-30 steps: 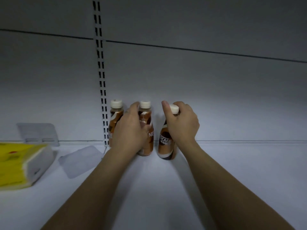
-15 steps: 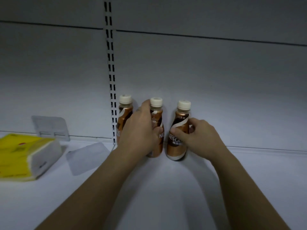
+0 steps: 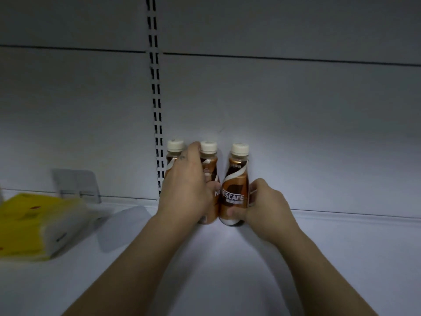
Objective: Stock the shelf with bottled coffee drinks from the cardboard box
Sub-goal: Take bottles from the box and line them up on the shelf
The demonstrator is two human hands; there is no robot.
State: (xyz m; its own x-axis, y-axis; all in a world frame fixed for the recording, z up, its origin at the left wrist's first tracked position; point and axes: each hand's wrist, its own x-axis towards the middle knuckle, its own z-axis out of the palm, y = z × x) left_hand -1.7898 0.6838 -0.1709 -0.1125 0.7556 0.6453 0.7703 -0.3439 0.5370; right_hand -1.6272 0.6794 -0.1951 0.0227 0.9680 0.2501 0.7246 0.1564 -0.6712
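Observation:
Three brown coffee bottles with cream caps stand upright in a row against the back wall of the white shelf (image 3: 227,270). My left hand (image 3: 185,190) wraps around the middle bottle (image 3: 210,169) and covers much of the left bottle (image 3: 174,149). My right hand (image 3: 262,206) grips the lower body of the right bottle (image 3: 235,179), thumb across its front below the label. The cardboard box is out of view.
A yellow and white soft pack (image 3: 34,224) lies on the shelf at the left. Behind it a clear plastic label holder (image 3: 76,185) leans on the back wall. A slotted upright strip (image 3: 157,110) runs up the wall beside the bottles.
My right hand slid from the right bottle's cap down to its lower body, and that bottle now stands upright close beside the middle one. My left hand stayed on the middle bottle.

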